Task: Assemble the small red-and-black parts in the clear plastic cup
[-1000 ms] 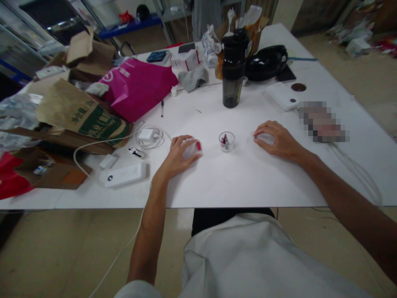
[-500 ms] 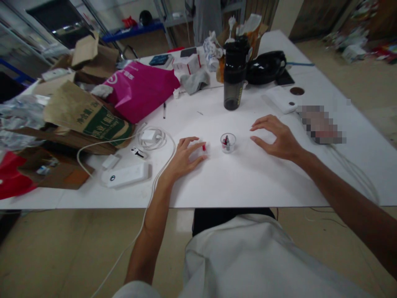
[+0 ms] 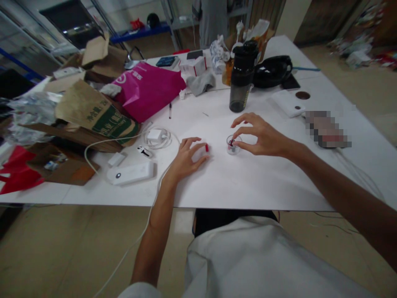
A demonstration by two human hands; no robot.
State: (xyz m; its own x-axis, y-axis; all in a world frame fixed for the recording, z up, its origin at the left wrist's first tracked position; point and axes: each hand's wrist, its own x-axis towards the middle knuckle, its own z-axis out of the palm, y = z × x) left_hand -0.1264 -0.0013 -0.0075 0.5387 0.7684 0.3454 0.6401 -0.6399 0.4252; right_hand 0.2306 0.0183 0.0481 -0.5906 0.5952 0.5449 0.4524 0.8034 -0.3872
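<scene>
My left hand (image 3: pixel 188 159) rests on the white table, thumb and index finger curved around a faint small clear container (image 3: pixel 202 152). A small red piece (image 3: pixel 206 147) shows at that container, by the index fingertip. To its right stands a small clear plastic cup (image 3: pixel 233 151) with little red and dark pieces in it. My right hand (image 3: pixel 260 134) is over this cup, its thumb and index fingertips brought together at the mouth around a tiny dark red piece (image 3: pixel 231 142). Its exact kind is too small to make out. The other right fingers are raised and bent.
A black drinking bottle (image 3: pixel 240 78) stands behind the cup. White cables, a charger (image 3: pixel 154 135) and a white power bank (image 3: pixel 133 173) lie left. Beyond are a pink bag (image 3: pixel 145 89) and cardboard boxes (image 3: pixel 66 165). A pixelated object (image 3: pixel 327 129) lies right.
My right hand has moved left, from beside the clear cup to over it, and its thumb and index finger have come closer together. The left hand keeps its place by the red piece.
</scene>
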